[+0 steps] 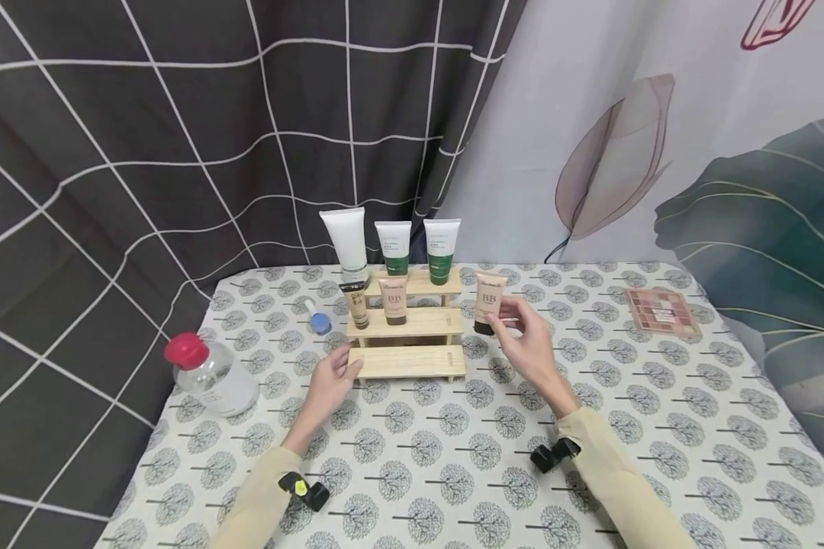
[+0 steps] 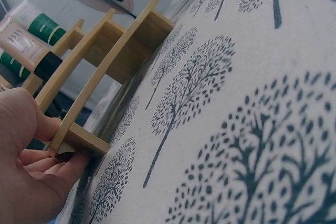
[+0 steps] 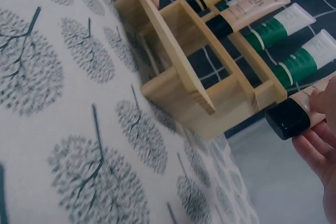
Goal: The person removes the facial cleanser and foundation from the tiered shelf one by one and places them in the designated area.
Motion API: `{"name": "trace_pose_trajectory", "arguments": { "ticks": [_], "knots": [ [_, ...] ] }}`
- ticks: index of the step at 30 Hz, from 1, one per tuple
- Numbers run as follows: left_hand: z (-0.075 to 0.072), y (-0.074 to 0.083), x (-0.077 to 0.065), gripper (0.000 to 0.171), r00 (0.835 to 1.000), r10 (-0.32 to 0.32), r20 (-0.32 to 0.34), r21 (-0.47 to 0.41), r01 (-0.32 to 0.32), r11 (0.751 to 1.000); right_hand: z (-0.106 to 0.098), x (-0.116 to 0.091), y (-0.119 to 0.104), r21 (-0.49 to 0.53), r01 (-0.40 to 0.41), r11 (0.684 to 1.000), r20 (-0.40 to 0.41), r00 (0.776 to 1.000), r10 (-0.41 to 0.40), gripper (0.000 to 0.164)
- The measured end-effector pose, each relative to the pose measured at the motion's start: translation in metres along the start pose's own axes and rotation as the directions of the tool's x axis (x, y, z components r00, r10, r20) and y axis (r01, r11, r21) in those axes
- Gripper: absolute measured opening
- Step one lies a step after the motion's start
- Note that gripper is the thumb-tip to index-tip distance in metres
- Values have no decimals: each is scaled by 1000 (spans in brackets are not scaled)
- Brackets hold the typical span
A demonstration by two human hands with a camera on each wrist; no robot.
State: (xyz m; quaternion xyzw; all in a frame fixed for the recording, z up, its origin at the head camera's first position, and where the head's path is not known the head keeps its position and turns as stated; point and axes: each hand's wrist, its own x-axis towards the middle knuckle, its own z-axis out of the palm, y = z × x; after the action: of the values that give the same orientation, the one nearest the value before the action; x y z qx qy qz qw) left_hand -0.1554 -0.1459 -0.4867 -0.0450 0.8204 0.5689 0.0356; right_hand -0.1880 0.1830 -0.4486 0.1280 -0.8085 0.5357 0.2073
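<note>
A three-tier wooden display stand [image 1: 407, 361] stands on the tree-print cloth. At the left end of its lowest step, my left hand [image 1: 331, 383] grips the board, thumb above and fingers beneath. My right hand [image 1: 530, 345] pinches a pink BB cream tube [image 1: 489, 297], black cap down, just right of the stand. On the middle step are another BB cream tube [image 1: 394, 299] and a small gold tube with a dark end [image 1: 357, 306]. Along the top step stand two white-and-green tubes [image 1: 442, 248] and a larger white tube [image 1: 347, 238]. The lowest step carries nothing.
A clear bottle with a red pump top [image 1: 218, 383] stands at the left. Closer to the stand lies a small blue-and-white item [image 1: 320, 323]. An eyeshadow palette [image 1: 662, 311] lies at the right. A dark checked curtain [image 1: 199, 152] hangs behind and left.
</note>
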Motion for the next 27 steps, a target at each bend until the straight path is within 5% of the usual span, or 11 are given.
{"name": "trace_pose_trajectory", "arguments": {
  "ticks": [9, 15, 27],
  "knots": [
    [1, 1, -1, 56, 1000, -10, -1, -24, 10, 1000, -16, -20, 8, -70, -100, 992, 48, 993, 104, 30],
    [1, 0, -1, 57, 1000, -28, -4, -9, 28, 1000, -19, -34, 13, -161, -247, 956, 126, 955, 268, 34],
    [0, 0, 1, 58, 999, -35, 13, -20, 35, 999, -16, -49, 18, -260, -378, 888, 194, 881, 432, 40]
  ]
}}
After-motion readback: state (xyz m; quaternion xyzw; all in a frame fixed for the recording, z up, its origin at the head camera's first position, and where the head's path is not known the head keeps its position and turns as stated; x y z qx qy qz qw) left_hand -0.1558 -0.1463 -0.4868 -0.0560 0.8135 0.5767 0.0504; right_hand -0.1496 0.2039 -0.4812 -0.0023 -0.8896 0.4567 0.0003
